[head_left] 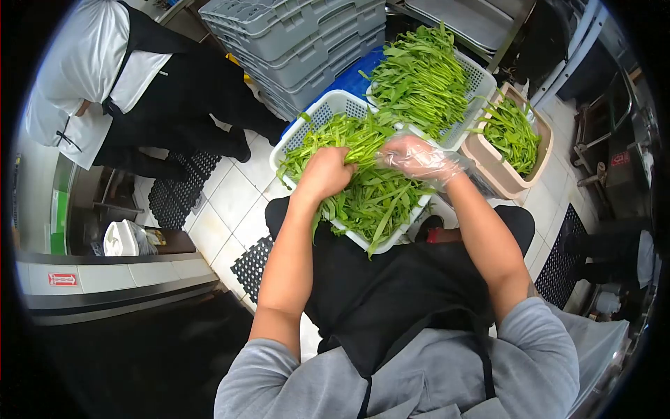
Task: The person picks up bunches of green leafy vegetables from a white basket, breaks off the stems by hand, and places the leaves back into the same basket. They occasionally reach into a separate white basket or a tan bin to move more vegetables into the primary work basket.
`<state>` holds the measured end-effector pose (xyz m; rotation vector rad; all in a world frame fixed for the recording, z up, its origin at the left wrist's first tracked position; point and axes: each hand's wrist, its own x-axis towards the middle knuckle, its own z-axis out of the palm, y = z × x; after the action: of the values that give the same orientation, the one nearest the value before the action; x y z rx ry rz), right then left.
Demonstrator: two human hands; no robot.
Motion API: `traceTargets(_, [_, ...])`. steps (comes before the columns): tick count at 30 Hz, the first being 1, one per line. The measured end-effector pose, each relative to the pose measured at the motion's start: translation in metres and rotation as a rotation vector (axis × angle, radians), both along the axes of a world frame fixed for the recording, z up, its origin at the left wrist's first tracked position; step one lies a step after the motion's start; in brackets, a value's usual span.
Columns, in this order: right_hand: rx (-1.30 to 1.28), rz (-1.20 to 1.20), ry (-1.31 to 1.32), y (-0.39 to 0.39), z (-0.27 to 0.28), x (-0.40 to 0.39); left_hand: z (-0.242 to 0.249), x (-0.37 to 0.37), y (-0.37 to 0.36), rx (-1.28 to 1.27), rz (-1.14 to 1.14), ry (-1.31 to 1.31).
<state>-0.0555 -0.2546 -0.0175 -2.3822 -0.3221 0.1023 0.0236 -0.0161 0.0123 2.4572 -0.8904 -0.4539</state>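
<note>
Bare left hand (326, 172) grips long green leafy stems (361, 148); clear-gloved right hand (412, 158)—hold unclear—touches them. White perforated plastic basket (347, 103) sits near, presumably for reach.

Leafy greens (370, 202) are heaped loosely in a white basket (347, 103) with perforated walls. Slender, pale green stems are topped by narrow, pointed leaves of a deeper green. A bunch of stems is held across the upper part of the heap. Leaves are tangled and turned every way toward the near corner, where a few are draped over the rim.
</note>
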Motion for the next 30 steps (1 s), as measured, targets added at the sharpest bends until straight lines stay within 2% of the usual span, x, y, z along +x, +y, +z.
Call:
traceTargets(2, [0.033, -0.024, 0.003, -0.003, -0.006, -0.008, -0.004, 0.002, 0.000, -0.024, -0.014, 0.001])
traceTargets(6, [0.049, -0.034, -0.023, -0.002, -0.011, -0.014, 0.016, -0.013, -0.012, 0.025, -0.073, -0.222])
traceTargets(9, [0.106, -0.051, -0.049, 0.000, -0.012, -0.016, 0.015, -0.019, -0.026, 0.129, -0.194, -0.156])
traceTargets(16, [0.161, -0.132, -0.110, 0.011, -0.030, -0.026, -0.001, -0.031, -0.025, 0.024, -0.184, -0.211])
traceTargets(17, [0.228, -0.167, -0.115, 0.015, -0.035, -0.028, -0.004, -0.034, -0.023, -0.013, -0.184, -0.246])
traceTargets(20, [0.288, -0.134, 0.064, 0.021, -0.017, -0.028, -0.013, -0.035, -0.008, -0.070, -0.166, -0.332])
traceTargets(21, [0.291, -0.121, 0.037, 0.022, 0.005, -0.029, -0.011, -0.033, 0.002, -0.085, -0.147, -0.372])
traceTargets(22, [0.182, -0.185, -0.044, 0.019, 0.001, -0.022, -0.011, -0.031, 0.011, -0.098, -0.128, -0.410])
traceTargets(24, [-0.037, -0.314, -0.200, 0.006, -0.017, 0.003, -0.017, -0.025, 0.030, -0.317, 0.028, -0.475])
traceTargets(25, [-0.152, -0.286, -0.329, 0.002, -0.028, 0.015, -0.010, -0.026, 0.039, -0.368, 0.175, -0.273])
traceTargets(26, [-0.180, -0.276, -0.335, 0.002, -0.039, 0.027, -0.002, -0.025, 0.045, -0.411, 0.321, -0.065])
traceTargets(29, [-0.334, -0.189, -0.304, 0.013, -0.060, 0.064, -0.011, -0.015, 0.065, -0.807, 0.433, 0.192])
traceTargets(30, [-0.395, -0.172, -0.287, 0.016, -0.064, 0.070, -0.008, -0.017, 0.065, -0.848, 0.449, 0.207])
